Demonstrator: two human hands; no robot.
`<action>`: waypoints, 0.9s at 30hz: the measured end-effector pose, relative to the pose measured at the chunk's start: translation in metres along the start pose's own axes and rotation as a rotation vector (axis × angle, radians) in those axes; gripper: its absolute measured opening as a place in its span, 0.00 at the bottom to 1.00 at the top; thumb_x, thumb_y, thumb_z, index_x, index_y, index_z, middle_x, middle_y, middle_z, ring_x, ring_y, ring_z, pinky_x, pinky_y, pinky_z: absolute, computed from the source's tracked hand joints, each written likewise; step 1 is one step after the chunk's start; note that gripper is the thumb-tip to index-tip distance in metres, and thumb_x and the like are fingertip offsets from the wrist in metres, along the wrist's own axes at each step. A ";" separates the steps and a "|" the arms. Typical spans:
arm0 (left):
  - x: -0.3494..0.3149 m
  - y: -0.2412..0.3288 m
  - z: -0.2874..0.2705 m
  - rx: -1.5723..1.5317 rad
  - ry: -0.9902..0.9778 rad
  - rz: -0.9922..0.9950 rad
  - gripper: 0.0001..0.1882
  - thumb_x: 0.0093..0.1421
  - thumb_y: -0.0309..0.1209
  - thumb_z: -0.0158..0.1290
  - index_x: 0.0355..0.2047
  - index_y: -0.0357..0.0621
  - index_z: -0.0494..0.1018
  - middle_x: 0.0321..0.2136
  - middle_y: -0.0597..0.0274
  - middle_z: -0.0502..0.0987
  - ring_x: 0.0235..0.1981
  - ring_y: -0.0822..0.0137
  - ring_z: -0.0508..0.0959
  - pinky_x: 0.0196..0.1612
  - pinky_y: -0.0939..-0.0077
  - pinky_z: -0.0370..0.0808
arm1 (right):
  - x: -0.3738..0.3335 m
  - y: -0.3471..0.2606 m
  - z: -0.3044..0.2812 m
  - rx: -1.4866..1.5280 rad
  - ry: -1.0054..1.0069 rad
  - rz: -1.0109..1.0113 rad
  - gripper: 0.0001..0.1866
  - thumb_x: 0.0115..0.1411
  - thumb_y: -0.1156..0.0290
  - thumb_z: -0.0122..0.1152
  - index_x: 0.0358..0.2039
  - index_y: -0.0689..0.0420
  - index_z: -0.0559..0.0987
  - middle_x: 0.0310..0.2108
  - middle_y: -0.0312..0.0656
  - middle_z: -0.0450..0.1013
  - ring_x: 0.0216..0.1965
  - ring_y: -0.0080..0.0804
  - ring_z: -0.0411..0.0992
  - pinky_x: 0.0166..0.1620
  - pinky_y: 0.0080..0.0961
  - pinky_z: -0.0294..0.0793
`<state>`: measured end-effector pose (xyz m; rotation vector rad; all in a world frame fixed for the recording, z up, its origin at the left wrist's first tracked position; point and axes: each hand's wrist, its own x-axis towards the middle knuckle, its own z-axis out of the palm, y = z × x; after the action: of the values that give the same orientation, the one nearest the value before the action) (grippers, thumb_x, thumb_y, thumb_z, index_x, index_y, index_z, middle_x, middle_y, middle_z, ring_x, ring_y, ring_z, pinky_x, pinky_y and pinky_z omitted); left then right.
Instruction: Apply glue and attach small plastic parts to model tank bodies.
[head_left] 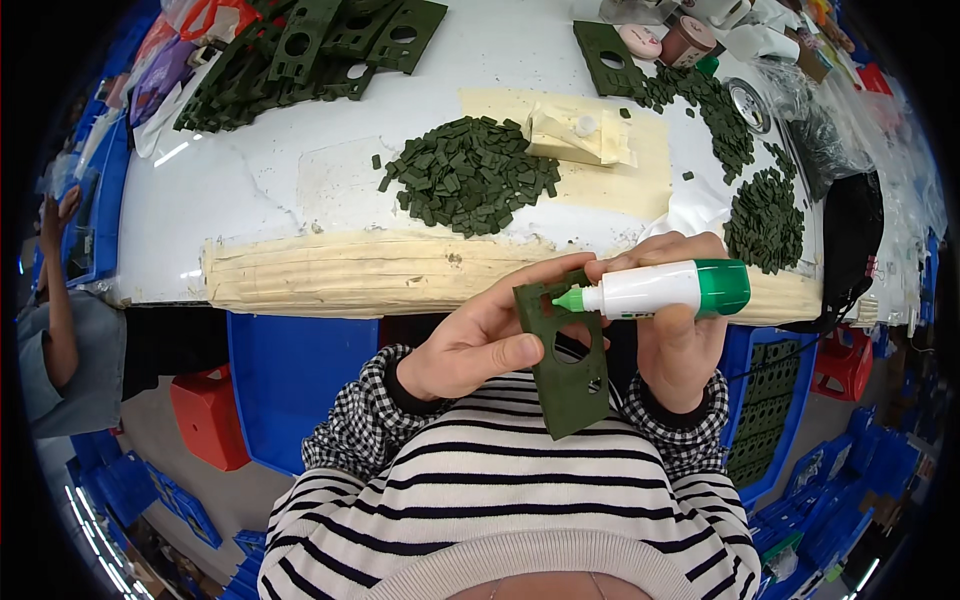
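My left hand [450, 345] grips a dark green plastic panel [570, 395] by its left edge, thumb on its face. The panel has a large round hole and smaller cut-outs, and it is tilted in front of my striped top. My right hand [685, 345] is wrapped round a white glue bottle [650, 288] with a green base and a pointed green nozzle. Held sideways, the bottle has its nozzle tip at the panel's upper cut-out; whether it touches I cannot tell. Beyond my hands lies a heap of small green rectangular pieces [470, 175].
Stacked green panels [310, 45] fill the far left of the table; a cream box [580, 138] stands beside the heap. More small pieces [765, 220] lie at right. Padding [370, 270] covers the near edge. Blue bins [300, 380] and red stools [208, 415] stand below; another person's arm [60, 300] is at left.
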<state>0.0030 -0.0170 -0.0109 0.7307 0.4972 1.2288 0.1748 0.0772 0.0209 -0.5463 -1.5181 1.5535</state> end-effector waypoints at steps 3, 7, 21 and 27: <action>0.000 0.000 -0.001 0.019 0.002 -0.003 0.40 0.64 0.40 0.51 0.67 0.35 0.43 0.65 0.48 0.50 0.58 0.51 0.68 0.60 0.55 0.66 | -0.002 0.004 0.001 0.071 0.038 -0.008 0.26 0.56 0.56 0.67 0.41 0.65 0.70 0.36 0.46 0.73 0.37 0.30 0.74 0.41 0.25 0.74; 0.000 -0.003 -0.001 0.007 -0.005 0.059 0.35 0.66 0.30 0.48 0.67 0.36 0.43 0.62 0.53 0.56 0.54 0.62 0.70 0.59 0.66 0.65 | -0.001 0.004 0.003 0.051 0.055 -0.019 0.26 0.54 0.57 0.69 0.41 0.65 0.71 0.36 0.45 0.74 0.38 0.31 0.74 0.42 0.26 0.74; -0.001 -0.002 -0.002 0.051 -0.003 0.066 0.34 0.65 0.25 0.46 0.67 0.37 0.44 0.63 0.55 0.55 0.54 0.65 0.69 0.59 0.67 0.66 | 0.001 0.005 0.001 -0.006 0.016 -0.068 0.26 0.52 0.59 0.71 0.41 0.66 0.72 0.35 0.47 0.76 0.38 0.30 0.75 0.43 0.24 0.74; -0.002 0.002 0.001 0.081 0.041 -0.007 0.40 0.63 0.41 0.52 0.66 0.34 0.46 0.66 0.49 0.50 0.61 0.59 0.63 0.62 0.63 0.62 | 0.001 0.003 0.001 -0.035 0.001 -0.083 0.25 0.53 0.61 0.71 0.41 0.67 0.72 0.35 0.49 0.76 0.38 0.31 0.75 0.43 0.24 0.74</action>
<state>0.0020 -0.0186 -0.0090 0.7727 0.5855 1.2250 0.1727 0.0784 0.0180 -0.4977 -1.5508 1.4657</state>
